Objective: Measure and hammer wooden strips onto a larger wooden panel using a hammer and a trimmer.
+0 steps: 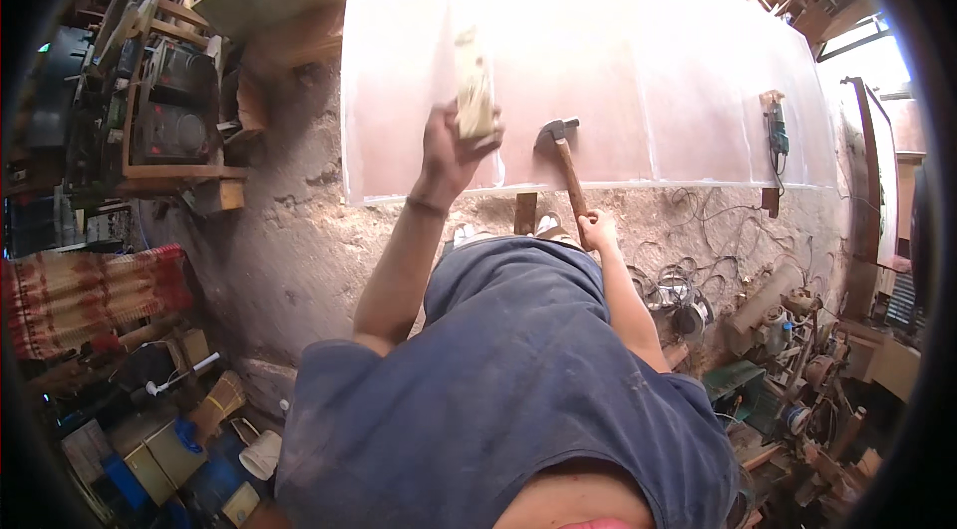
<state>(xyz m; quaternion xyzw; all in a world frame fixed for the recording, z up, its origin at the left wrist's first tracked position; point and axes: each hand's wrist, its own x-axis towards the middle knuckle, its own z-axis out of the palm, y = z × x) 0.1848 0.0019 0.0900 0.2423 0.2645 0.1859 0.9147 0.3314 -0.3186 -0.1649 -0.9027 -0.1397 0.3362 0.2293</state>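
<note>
My left hand is closed around the lower end of a pale wooden block, raised over a large whitish panel. Motion smears the block and the fingers, so its finer detail is lost. In my right hand, at the panel's near edge, the wooden handle of a hammer is gripped low down. The hammer's dark metal head points away from me and appears over the panel's near part; whether it touches cannot be made out.
A green power tool lies toward the panel's right end. Loose cables trail over the rough floor to the right. A wooden-framed cabinet stands at left, above a red patterned cloth. Machinery and scrap crowd the lower right.
</note>
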